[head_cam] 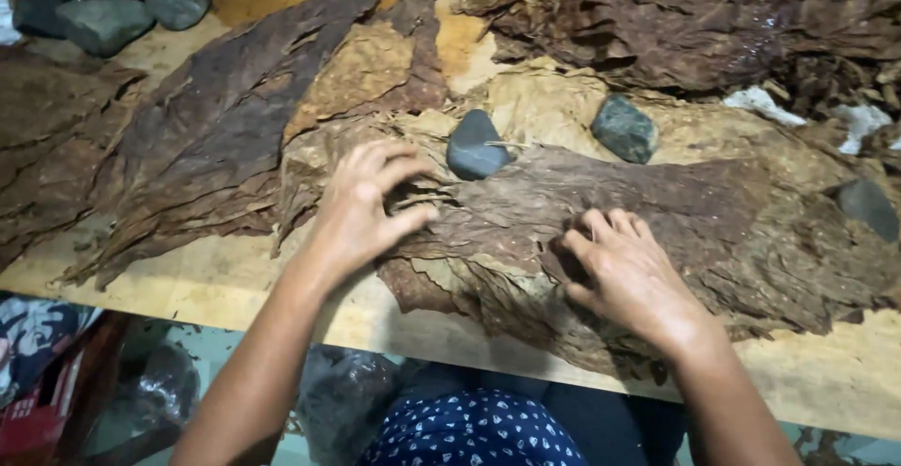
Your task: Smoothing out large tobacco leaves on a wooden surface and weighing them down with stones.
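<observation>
Head view: a broad brown leaf (648, 198) is pressed flat on top of a stack of dried leaves at the near edge of the wooden tabletop (216, 283). Its long axis is laid left to right across the view, with the wider end pointed right and the narrower, crumpled end pointed left toward the left hand (368, 205).

The left hand is set on that crumpled end, its fingers (399, 168) spread and curled, the thumb drawn in beneath so that a fold of leaf is pinched. The right hand (627, 274) is laid palm down on the leaf's near edge, fingers loosely bent and open, with nothing gripped. The bulk of the leaf is spread beyond and to the right of the right hand, which is the nearer of the two to its middle.

A dark stone (475, 145) is rested on the stack just beyond the left fingers, and a greenish stone (624, 129) is seen farther right. A darker pile (225, 137) is stacked at left, slanted up to the right.
</observation>
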